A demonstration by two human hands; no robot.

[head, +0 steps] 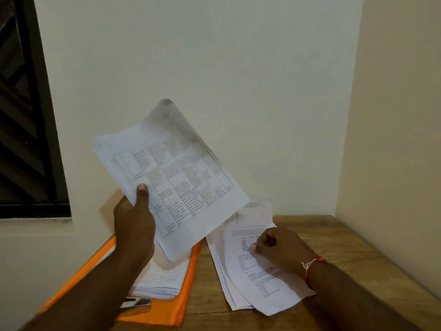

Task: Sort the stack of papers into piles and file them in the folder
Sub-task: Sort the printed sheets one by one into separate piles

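Orange folder (184, 302); papers (181, 187) seemingly white

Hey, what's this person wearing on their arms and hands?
No sleeves show on either forearm. A red thread band with a pale knot circles the right wrist. The left hand and right hand wear no gloves.

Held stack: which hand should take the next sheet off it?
Right, probably. The left hand is busy gripping the held stack aloft, while the right hand rests on the table pile just below the stack's free edge.
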